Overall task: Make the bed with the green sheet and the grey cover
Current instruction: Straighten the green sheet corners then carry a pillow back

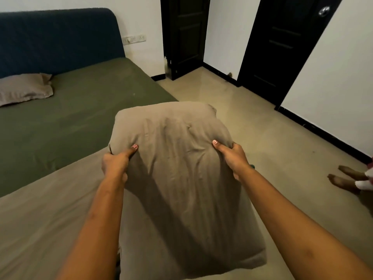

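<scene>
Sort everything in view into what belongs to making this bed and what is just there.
Belongs to the job: green sheet, grey cover, held pillow gripped by left hand and right hand, second pillow at the bed's head.

Just there: blue headboard, black doors, wall socket, another person's feet on the floor.

Black door (282, 47); wall switch panel (134, 39); bare feet (341, 181) on floor (252, 122).
</scene>
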`<state>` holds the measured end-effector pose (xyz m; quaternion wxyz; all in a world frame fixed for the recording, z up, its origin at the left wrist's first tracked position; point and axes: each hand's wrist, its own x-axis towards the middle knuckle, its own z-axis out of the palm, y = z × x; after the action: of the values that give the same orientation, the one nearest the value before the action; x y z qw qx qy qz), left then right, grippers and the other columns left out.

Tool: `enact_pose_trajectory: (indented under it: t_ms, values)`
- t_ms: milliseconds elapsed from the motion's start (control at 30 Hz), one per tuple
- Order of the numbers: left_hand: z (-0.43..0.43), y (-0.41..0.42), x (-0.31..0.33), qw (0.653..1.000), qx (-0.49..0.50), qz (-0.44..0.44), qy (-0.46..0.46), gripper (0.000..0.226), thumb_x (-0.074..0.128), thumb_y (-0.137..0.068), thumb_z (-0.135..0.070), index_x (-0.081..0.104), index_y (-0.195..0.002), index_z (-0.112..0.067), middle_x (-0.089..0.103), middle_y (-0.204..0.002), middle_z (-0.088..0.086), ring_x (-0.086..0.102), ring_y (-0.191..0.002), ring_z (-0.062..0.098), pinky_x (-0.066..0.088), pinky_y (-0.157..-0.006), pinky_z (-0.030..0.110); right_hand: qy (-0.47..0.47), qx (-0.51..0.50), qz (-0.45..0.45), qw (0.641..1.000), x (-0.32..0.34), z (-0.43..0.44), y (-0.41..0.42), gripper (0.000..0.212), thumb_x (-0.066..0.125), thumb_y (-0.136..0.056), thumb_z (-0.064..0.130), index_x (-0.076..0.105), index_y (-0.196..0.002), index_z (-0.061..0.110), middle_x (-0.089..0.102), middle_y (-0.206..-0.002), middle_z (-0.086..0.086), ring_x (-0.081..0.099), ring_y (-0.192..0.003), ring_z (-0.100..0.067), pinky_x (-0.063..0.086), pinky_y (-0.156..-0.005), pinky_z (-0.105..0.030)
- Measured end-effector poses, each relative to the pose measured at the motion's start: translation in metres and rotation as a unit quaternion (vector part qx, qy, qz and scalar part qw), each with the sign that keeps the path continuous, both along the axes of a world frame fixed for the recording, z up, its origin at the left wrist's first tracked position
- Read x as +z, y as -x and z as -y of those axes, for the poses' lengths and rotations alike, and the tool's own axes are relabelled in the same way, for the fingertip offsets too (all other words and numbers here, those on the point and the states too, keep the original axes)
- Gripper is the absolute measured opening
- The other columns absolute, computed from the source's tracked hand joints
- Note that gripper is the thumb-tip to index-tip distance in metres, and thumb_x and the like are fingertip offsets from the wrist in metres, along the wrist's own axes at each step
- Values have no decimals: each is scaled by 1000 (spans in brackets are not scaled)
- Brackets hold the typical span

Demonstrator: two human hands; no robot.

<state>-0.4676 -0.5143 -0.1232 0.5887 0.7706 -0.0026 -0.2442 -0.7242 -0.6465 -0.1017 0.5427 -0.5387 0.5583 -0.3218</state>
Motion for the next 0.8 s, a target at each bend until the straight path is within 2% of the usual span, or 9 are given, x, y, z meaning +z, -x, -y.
enact_pose_trajectory:
  t_ms: [67,167,267,367,467,700,800]
  values:
    - [24,9,2,1000,8,3,8,68,87,-62,-35,57,-116,-6,63,-115,8,59,-104,27,51,-92,38,4,10,-5,1000,2,31,5,52,72,-81,42,60,-122,13,65,-109,2,59,-99,-19,47,-89,-32]
    - [71,20,-1,999,22,14,22,66,86,-65,-32,58,-118,-5,63,-114,8,59,-102,24,50,-88,32,9,25,2,1000,-2,83,10,45,72,-82,39,62,-117,12,66,-107,-1,59,-94,-17,45,-83,-28]
    - [117,21,-7,999,38,14,22,72,86,-63,-35,56,-120,-4,62,-118,10,58,-106,27,50,-91,36,18,37,6,999,-6,137,8,42,72,-82,37,63,-114,12,67,-110,-4,61,-95,-18,46,-81,-26]
    - [173,14,-13,999,53,7,12,79,87,-59,-39,55,-122,-4,62,-119,10,58,-107,29,50,-93,40,14,51,2,999,-13,197,1,42,71,-83,37,62,-115,11,65,-104,0,60,-94,-17,45,-82,-27]
    - [225,4,-15,997,72,-13,12,84,88,-52,-42,56,-119,-3,63,-116,11,60,-103,28,52,-92,42,10,66,0,998,-19,256,-9,41,72,-82,38,65,-112,12,69,-108,-3,63,-97,-19,49,-85,-28]
    - [340,-5,-4,994,110,-5,15,76,88,-57,-38,57,-117,-4,63,-113,10,60,-102,29,52,-91,42,-5,114,5,993,-10,386,-22,33,70,-84,37,63,-108,16,66,-99,1,61,-91,-15,45,-80,-26]
    - [379,-2,-5,990,137,-2,19,72,88,-57,-37,57,-113,-5,64,-111,11,61,-100,29,53,-90,43,-1,141,9,990,-12,440,-32,36,71,-83,38,64,-109,15,68,-103,-1,63,-95,-18,47,-82,-28]
